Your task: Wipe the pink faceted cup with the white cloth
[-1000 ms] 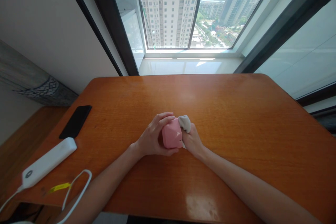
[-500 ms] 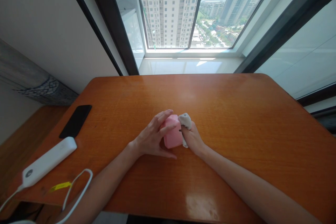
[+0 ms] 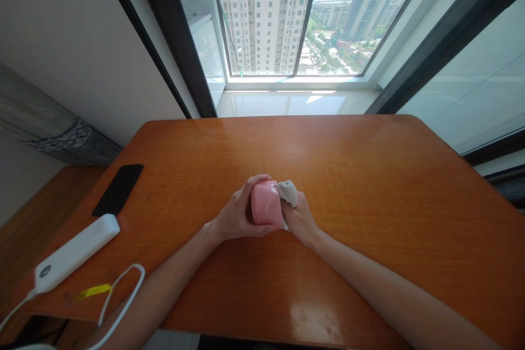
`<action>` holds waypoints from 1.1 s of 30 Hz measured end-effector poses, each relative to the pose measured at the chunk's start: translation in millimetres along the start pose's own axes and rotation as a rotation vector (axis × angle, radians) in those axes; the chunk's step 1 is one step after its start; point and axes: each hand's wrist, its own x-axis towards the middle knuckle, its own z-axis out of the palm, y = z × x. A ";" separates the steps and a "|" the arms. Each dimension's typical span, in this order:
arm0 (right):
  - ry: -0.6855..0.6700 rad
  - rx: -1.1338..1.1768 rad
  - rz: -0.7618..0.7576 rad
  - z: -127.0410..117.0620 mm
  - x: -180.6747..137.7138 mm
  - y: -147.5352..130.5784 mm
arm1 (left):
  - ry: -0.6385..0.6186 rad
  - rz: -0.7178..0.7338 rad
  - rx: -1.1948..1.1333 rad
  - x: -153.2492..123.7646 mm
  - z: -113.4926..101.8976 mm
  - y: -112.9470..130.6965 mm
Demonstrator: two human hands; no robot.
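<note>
A glossy pink box-shaped object [image 3: 266, 203] is held over the middle of the wooden table; its exact kind does not show. My left hand [image 3: 238, 213] wraps round its left side, fingers on the far edge and thumb along the near edge. Against the right side of the pink object, my right hand [image 3: 301, 217] is closed on a light grey cloth [image 3: 287, 192]. The cloth bunches out above the fingers, and a small end hangs below them. My right fingertips are hidden behind the cloth and the pink object.
On the table [image 3: 361, 186], a black phone [image 3: 118, 190] lies at the left. Nearer stands a white power strip [image 3: 77, 253] with its cable. A white cord [image 3: 133, 290] with a yellow tag [image 3: 94, 291] loops by my left forearm. Beyond the table's far edge is a window [image 3: 266, 27].
My left fingers, spread over the pink object before, now close round its far and near edges. The pink object has shifted slightly left and turned. My right hand still grips the cloth.
</note>
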 end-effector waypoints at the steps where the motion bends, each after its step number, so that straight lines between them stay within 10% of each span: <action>1: 0.001 0.021 0.018 0.1 0.8 -1.0 | 0.005 0.037 0.025 -0.7 -0.6 -2.1; 9: 0.041 0.098 0.067 0.5 6.8 -2.4 | 0.002 0.326 0.453 -3.1 -3.8 -13.3; 22: 0.011 -0.039 -0.040 -0.5 -0.7 8.0 | -0.002 -0.059 0.032 -2.7 1.0 -1.3; 33: 0.077 0.061 0.081 0.7 7.1 -1.4 | -0.015 0.323 0.420 -1.4 -7.1 -6.9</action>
